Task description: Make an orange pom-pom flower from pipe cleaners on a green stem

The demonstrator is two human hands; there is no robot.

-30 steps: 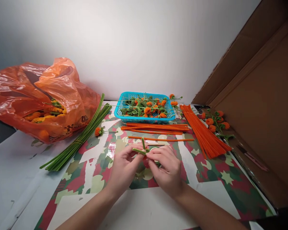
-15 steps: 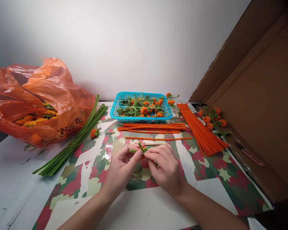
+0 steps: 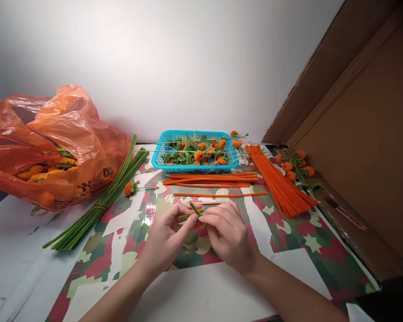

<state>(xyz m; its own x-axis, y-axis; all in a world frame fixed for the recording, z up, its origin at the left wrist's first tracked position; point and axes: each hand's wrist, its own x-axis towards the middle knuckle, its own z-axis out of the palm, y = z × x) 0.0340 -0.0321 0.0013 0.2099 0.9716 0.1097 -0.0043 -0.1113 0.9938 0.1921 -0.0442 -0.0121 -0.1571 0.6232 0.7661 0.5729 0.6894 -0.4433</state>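
Note:
My left hand (image 3: pixel 166 237) and my right hand (image 3: pixel 226 235) meet over the middle of the table, fingertips pinched together on a small green pipe-cleaner piece (image 3: pixel 193 210) whose short ends stick up between them. A bit of orange shows under the fingers. Just beyond the hands lie a single orange pipe cleaner (image 3: pixel 218 194) and a row of several more (image 3: pixel 211 179). A finished orange pompom flower (image 3: pixel 130 188) with a green stem lies to the left.
A blue basket (image 3: pixel 164 166) of orange and green flowers stands at the back. A bundle of green stems (image 3: pixel 100 203) and an orange plastic bag (image 3: pixel 53 143) lie left. An orange pipe-cleaner bundle (image 3: pixel 282 183), loose flowers (image 3: pixel 293 167) and a cardboard flap (image 3: pixel 362 147) are right.
Both hands have stayed pinched on the green piece, turning it slightly so its ends point differently. The view has shifted a little; nothing else on the table has moved.

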